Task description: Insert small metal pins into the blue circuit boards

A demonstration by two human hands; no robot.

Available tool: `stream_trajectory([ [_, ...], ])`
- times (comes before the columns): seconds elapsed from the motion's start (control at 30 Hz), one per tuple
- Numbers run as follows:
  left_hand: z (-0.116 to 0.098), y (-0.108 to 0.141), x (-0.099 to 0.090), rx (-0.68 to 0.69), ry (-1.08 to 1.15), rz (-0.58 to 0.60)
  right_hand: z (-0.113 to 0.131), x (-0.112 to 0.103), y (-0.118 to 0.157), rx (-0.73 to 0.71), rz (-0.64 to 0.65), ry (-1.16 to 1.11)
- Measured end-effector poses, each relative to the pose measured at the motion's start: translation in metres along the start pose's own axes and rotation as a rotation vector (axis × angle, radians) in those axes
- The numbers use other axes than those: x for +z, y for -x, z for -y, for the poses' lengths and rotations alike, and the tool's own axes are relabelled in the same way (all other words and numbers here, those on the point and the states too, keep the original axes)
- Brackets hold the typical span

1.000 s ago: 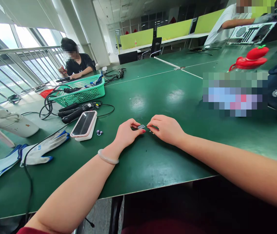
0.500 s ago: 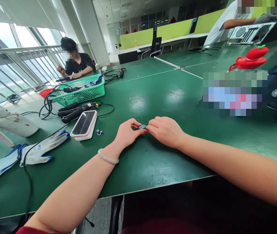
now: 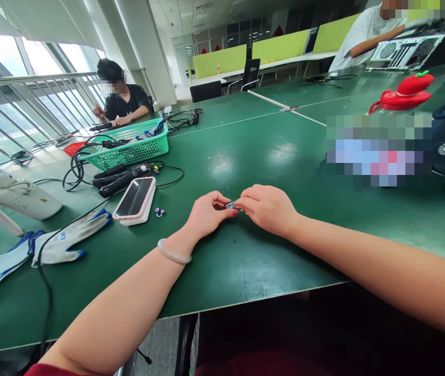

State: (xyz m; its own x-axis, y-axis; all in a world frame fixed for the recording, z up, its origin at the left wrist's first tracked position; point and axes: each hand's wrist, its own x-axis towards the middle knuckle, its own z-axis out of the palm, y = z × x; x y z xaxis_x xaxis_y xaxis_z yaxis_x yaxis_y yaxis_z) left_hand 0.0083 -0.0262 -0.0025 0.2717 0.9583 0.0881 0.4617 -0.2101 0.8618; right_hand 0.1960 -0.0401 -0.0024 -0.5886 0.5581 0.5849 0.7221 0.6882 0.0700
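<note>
I see the near edge of the glossy green tabletop (image 3: pixel 246 271) crossing lower centre. Mid-frame, the left hand (image 3: pixel 211 210) pinches a small, dark, white-patterned flat piece (image 3: pixel 230 205); the right hand (image 3: pixel 267 208) bunches narrowly at its right end, gripping or merely touching, I cannot tell. Beyond, green surface stretches toward upper centre. Since half a second ago, the right fingers have uncurled slightly.

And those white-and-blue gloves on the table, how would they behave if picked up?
The gloves would probably flop, since they look like soft fabric lying limp. They're likely light, seeming thin and flattened. Lifting them might tug the black cable, which crosses over one.
</note>
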Motion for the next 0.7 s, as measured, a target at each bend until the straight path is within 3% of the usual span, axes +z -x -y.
stream_trajectory([
  [0.13, -0.0034, 0.0028, 0.0014, 0.024, -0.086, 0.015, -0.0002, 0.0013, -0.0006, 0.054, -0.049, -0.096],
  [0.37, -0.0068, 0.0067, 0.0051, 0.052, -0.149, 0.059, 0.0002, 0.003, -0.0034, -0.003, 0.026, -0.071],
  [0.7, -0.0035, 0.0049, 0.0072, 0.052, -0.077, 0.113, 0.0009, 0.0015, -0.006, -0.095, 0.153, -0.031],
])
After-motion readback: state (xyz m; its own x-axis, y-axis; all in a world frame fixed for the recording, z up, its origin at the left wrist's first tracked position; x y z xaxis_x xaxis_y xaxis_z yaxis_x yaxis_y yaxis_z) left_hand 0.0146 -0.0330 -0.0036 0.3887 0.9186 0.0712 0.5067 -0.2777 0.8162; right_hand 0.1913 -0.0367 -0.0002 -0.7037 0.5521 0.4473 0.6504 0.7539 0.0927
